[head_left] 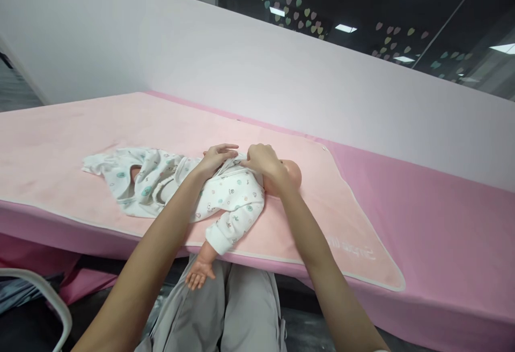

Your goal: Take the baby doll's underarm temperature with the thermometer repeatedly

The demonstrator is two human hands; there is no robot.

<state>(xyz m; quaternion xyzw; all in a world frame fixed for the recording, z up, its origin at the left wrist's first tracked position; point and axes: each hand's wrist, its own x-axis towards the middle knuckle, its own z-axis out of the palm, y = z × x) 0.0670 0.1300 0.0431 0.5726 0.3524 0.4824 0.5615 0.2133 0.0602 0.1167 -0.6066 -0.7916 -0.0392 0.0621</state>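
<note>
A baby doll [293, 174] lies on its back with its head to the right. It wears a white printed long-sleeved shirt [241, 188]. My left hand [219, 160] rests on the front of the shirt with its fingers stretched out. By the collar, my right hand [262, 159] has its fingers bent and closed on the shirt's upper edge. One doll arm hangs towards me, its hand [200, 270] past the table edge. Matching printed trousers [140, 180] lie over the doll's lower body, loose at the waist, with some skin-coloured leg showing through an opening.
Beneath the doll a peach mat [169, 121] with white edging covers part of a pink table [442, 223]. Behind stands a white low wall [193, 62] below dark windows with heart stickers. A white curved chair frame [44, 287] is at lower left. My legs are under the front edge.
</note>
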